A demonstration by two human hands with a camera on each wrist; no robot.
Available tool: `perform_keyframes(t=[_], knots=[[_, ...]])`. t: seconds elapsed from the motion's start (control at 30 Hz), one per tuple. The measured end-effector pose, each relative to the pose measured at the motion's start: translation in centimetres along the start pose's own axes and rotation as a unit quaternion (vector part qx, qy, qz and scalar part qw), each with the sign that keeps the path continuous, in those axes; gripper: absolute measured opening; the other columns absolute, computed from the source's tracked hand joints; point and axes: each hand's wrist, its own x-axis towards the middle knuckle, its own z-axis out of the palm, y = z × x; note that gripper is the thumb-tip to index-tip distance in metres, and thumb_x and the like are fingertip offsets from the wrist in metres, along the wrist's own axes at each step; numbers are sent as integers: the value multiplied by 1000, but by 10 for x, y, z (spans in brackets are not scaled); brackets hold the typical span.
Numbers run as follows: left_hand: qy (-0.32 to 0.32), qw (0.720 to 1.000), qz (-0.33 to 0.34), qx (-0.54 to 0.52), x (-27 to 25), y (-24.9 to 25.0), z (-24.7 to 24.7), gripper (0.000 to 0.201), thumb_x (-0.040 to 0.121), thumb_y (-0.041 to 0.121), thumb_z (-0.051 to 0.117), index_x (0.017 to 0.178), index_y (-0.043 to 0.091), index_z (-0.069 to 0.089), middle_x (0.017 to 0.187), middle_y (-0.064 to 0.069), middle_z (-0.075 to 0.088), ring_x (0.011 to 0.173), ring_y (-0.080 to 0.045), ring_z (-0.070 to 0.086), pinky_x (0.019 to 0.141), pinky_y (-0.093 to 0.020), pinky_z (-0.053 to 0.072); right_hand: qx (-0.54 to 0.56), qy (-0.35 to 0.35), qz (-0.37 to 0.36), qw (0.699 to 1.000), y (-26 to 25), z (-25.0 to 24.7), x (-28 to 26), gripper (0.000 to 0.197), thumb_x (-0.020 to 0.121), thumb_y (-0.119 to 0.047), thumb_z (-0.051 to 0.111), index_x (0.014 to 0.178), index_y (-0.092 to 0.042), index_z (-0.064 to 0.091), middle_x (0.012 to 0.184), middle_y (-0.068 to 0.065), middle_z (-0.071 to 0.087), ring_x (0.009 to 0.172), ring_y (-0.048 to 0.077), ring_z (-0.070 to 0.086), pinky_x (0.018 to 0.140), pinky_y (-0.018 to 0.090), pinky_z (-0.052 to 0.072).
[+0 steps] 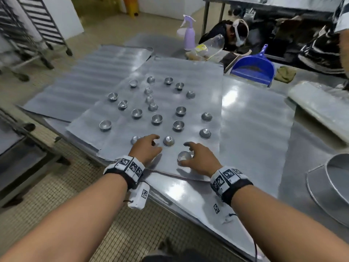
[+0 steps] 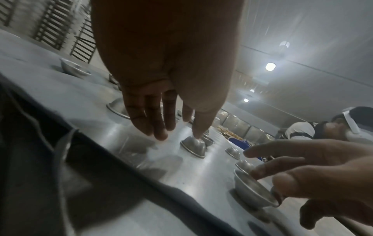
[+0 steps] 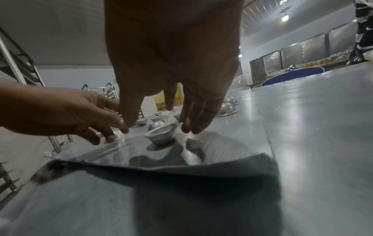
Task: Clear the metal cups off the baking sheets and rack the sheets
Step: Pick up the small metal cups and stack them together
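1. Rack [image 1: 35,27], far left on the floor, well apart from the tabletop [image 1: 251,118]. I can't make out any sheets in it; racking looks not yet begun.
2. Baking sheets [image 1: 79,86]: several lie overlapped on the tabletop, left to centre. Top sheet [image 1: 204,76] carries all the cups I can see.
3. Metal cups [image 1: 156,119]: approx. twenty scattered on the top sheet, some rim up, some upside down. Clearing is barely started by my read; nearly all is left.
4. My left hand [image 1: 146,148]: low over the near edge of the top sheet, palm down, fingers loosely spread and relaxed, holding nothing. One cup [image 1: 135,139] sits just by its fingers at left. In the left wrist view the thumb tip meets the upturned base of an inverted cup [image 2: 193,147].
5. My right hand [image 1: 200,157]: also palm down at the near edge, thumb and fingers set wide around the near cup [image 1: 184,156], which stands rim up. Thumb looks to touch its rim; not closed on it yet.
6. Right of the sheets: blue dustpan [image 1: 253,69], far side; round pan [image 1: 338,178] at the right edge.
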Motion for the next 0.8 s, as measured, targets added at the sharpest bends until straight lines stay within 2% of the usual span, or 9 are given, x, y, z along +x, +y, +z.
perform_keyframes(t=[0.07,0.2,0.37,0.5,0.57,0.67,0.73,0.8], knots=[[-21,999,27,21,12,0,-1,54,90,29,68,142,23,55,131,-7,62,115,-22,59,101,-31,44,-24,-2,8,1000,-5,8,5,76,75,-47,78,142,-29,46,132,3,55,119,22,55,98,37,46],[-65,993,64,69,34,0,2,60,89,32,66,146,27,50,137,-7,56,125,-26,54,106,-39,44,-41,27,38,998,-7,15,12,60,81,-35,72,137,-24,55,132,4,58,120,24,55,97,33,44],[-94,981,112,126,52,2,11,59,89,39,63,145,33,49,122,-2,51,111,-28,59,96,-36,45,-13,74,66,995,-9,19,10,55,81,-34,70,134,-21,59,129,3,62,117,24,58,95,31,43],[-88,981,130,117,59,1,14,43,86,39,68,127,27,60,116,0,52,101,-26,60,85,-32,43,-11,73,83,994,-6,21,11,60,82,-43,67,137,-23,56,125,4,56,116,24,55,95,31,41],[-82,980,144,113,58,1,13,35,85,38,70,115,23,60,112,0,54,97,-25,59,79,-32,42,-6,67,85,994,-5,20,12,62,82,-47,66,139,-23,55,127,4,55,118,23,54,97,31,41],[-81,984,141,79,53,2,10,30,83,36,72,103,21,56,102,1,61,92,-23,61,79,-38,50,2,65,89,994,-5,19,13,63,81,-48,65,139,-24,54,128,3,55,119,23,53,97,30,40],[-75,987,132,50,48,4,9,34,82,36,72,108,22,55,105,2,63,93,-21,62,83,-40,53,8,61,89,994,-5,19,13,68,77,-52,62,138,-24,55,128,3,55,119,23,54,97,30,41],[-65,988,132,43,42,6,8,45,82,33,73,122,21,55,117,2,60,102,-21,59,90,-41,52,14,59,84,995,-5,18,12,73,72,-55,58,137,-24,56,127,3,56,118,23,54,96,30,42]])
